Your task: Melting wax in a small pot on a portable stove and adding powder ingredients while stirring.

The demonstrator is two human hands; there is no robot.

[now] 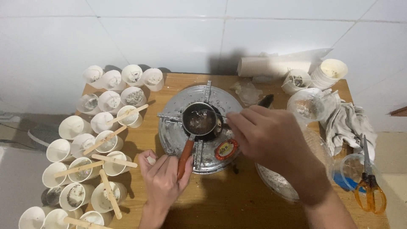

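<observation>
A small metal pot point(200, 121) with dark liquid sits on a round silver gas stove point(174, 127) at the middle of the wooden table point(220, 203). My left hand point(163, 176) grips the pot's orange-brown handle point(185, 156). My right hand point(265, 135) reaches over the pot's right rim, its fingertips pinched on something thin that I cannot make out. The stove's round red knob point(225, 149) shows just below my right hand.
Several white paper cups point(108, 101), some with wooden sticks point(111, 193) laid across, crowd the table's left side. Orange-handled scissors point(369, 186) lie on a clear container at right. A grey rag point(347, 123), stacked cups point(333, 70) and a clear bowl point(275, 182) stand right.
</observation>
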